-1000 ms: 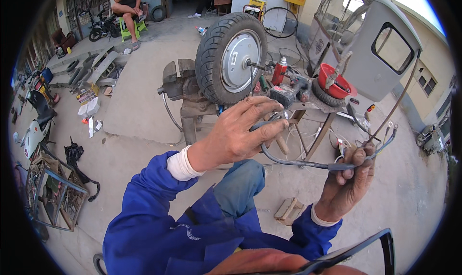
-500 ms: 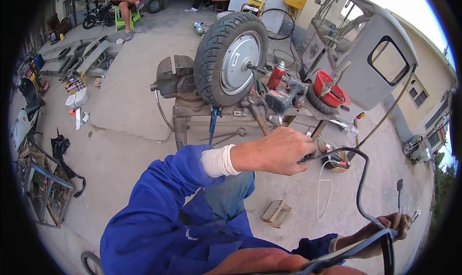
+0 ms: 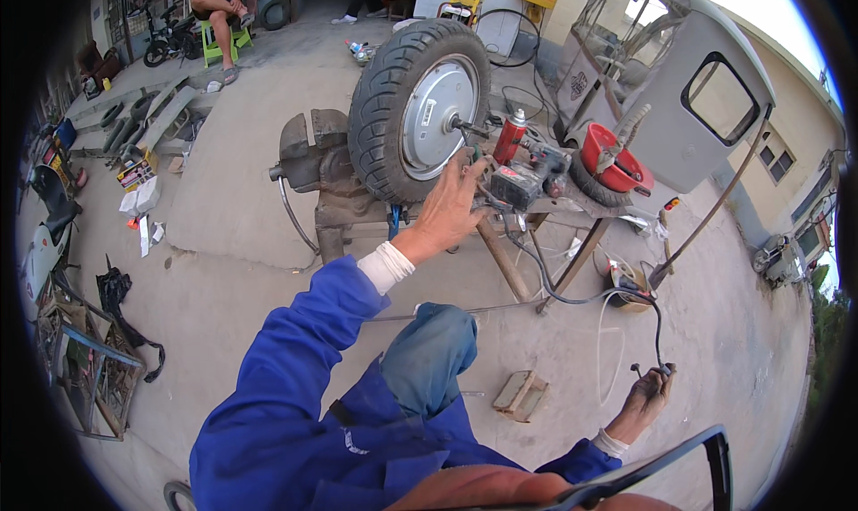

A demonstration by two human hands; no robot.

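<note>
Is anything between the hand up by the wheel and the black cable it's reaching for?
Nothing visible stands between them. The left hand is already at the black cable, by the wheel. The cable hangs free down to the right hand, which holds its other end.

L hand (image 3: 450, 209) at wheel (image 3: 418, 109), R hand (image 3: 645, 396) holds black cable (image 3: 572, 292) (grip closed).
</note>
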